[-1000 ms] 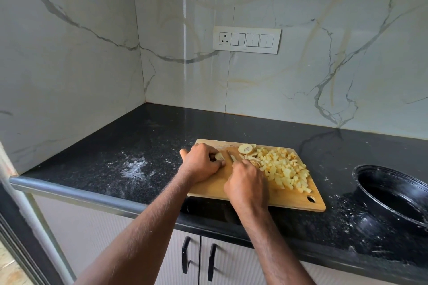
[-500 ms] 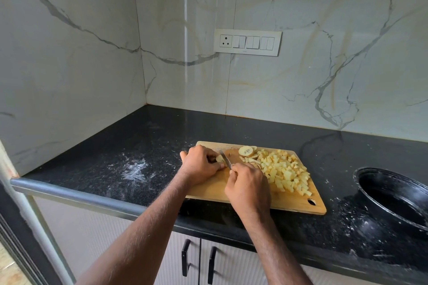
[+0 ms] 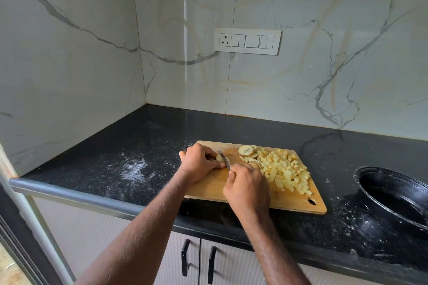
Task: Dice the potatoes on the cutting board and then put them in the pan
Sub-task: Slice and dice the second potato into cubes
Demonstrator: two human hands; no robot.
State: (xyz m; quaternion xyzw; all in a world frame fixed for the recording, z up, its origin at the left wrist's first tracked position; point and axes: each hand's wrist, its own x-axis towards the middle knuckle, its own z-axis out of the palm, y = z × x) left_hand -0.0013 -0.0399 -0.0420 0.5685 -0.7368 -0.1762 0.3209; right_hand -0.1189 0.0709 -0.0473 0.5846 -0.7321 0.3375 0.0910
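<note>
Wooden cutting board [image 3: 208,188] is carrying everything: the left hand [image 3: 199,163] is curling its fingers over a potato piece [image 3: 218,157] near the far-left corner, the right hand [image 3: 246,188] is gripping a knife [image 3: 225,161] whose blade is lying against that piece, diced potatoes [image 3: 283,172] are lying right of both hands, and the black pan [image 3: 393,194] is sitting well right of the board

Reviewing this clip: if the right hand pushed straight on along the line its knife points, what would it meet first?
Most likely the potato piece that the left hand pinches: the knife in the right hand already lies against it, with the left fingertips just beside. Depth is hard to judge here.
</note>
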